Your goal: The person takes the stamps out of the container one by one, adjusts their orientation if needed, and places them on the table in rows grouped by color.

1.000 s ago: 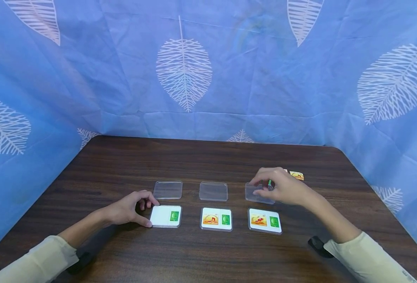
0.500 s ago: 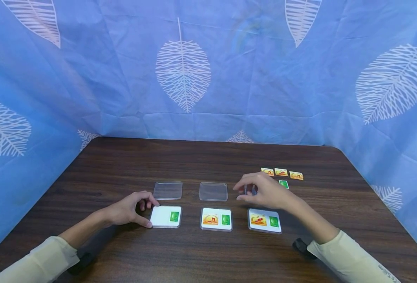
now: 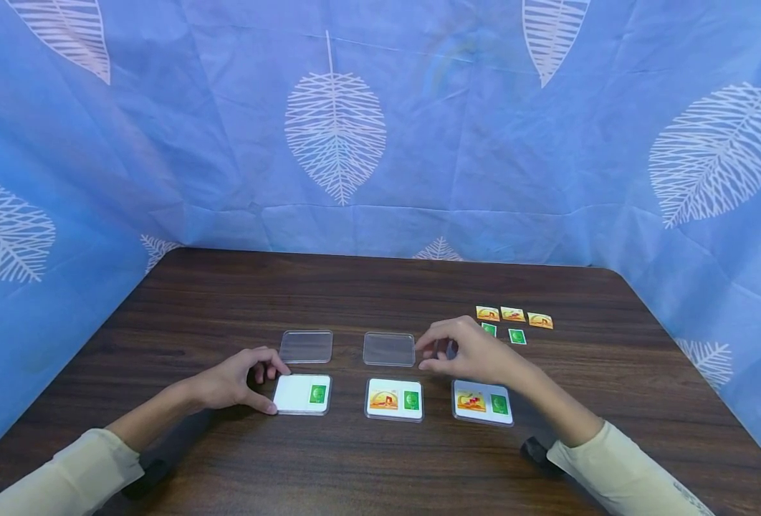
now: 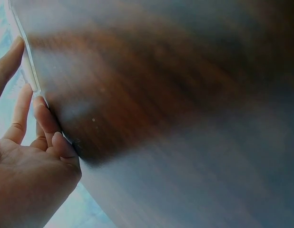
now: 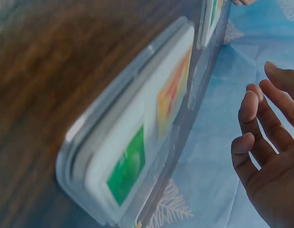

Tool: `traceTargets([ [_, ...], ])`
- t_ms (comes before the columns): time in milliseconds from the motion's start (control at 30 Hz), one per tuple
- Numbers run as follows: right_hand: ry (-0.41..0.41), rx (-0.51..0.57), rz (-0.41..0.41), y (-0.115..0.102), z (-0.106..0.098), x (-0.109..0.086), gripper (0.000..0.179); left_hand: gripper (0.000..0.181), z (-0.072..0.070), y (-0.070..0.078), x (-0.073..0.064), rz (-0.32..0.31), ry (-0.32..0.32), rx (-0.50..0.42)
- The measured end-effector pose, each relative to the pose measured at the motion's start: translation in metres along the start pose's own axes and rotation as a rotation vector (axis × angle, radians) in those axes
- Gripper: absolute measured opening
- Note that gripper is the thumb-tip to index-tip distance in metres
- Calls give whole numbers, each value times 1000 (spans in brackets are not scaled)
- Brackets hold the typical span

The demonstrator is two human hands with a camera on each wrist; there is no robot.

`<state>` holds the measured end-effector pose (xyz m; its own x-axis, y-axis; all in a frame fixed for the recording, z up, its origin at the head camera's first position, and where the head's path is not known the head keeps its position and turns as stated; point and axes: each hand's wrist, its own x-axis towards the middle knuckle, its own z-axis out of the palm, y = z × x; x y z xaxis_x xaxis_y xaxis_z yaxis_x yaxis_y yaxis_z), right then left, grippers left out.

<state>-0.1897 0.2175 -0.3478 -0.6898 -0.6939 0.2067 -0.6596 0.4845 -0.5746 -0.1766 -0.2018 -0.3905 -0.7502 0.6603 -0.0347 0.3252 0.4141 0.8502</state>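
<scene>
My left hand [image 3: 235, 380] holds the left end of a clear plastic case [image 3: 290, 394] with thumb and index finger at its corners; it contains a white card with one green stamp [image 3: 318, 394]. In the left wrist view, the fingertips meet the case's edge. My right hand [image 3: 474, 351] hovers right of the middle clear lid [image 3: 389, 349], fingers loosely bent and nothing seen between them. Nearest it in front is the right case [image 3: 482, 414], with an orange stamp [image 3: 471, 400] and a green stamp [image 3: 499, 404]. The right lid [image 5: 156, 175] is mostly hidden by this hand in the head view.
The middle case [image 3: 395, 415] bears an orange and a green stamp. Behind the left case lies another clear lid [image 3: 306, 347]. Three loose orange stamps [image 3: 512, 314] and two green stamps [image 3: 517, 337] lie at the back right. A blue curtain [image 3: 226, 143] surrounds the dark wooden table [image 3: 290, 287].
My right hand has moved left from over the right lid to near the middle lid, uncovering the loose stamps behind it. The left hand has stayed on the left case.
</scene>
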Motion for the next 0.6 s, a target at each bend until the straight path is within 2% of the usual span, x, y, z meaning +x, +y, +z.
traceTargets([
  [200,-35,44,-2,-3,8,5,16,43,1,-1,0,15,-3,5],
  [400,-59,33,11,-5,13,5,17,44,1,0,0,0,-2,3],
  [600,-61,48,-22,-9,19,7,14,44,0,0,0,-2,-2,4],
])
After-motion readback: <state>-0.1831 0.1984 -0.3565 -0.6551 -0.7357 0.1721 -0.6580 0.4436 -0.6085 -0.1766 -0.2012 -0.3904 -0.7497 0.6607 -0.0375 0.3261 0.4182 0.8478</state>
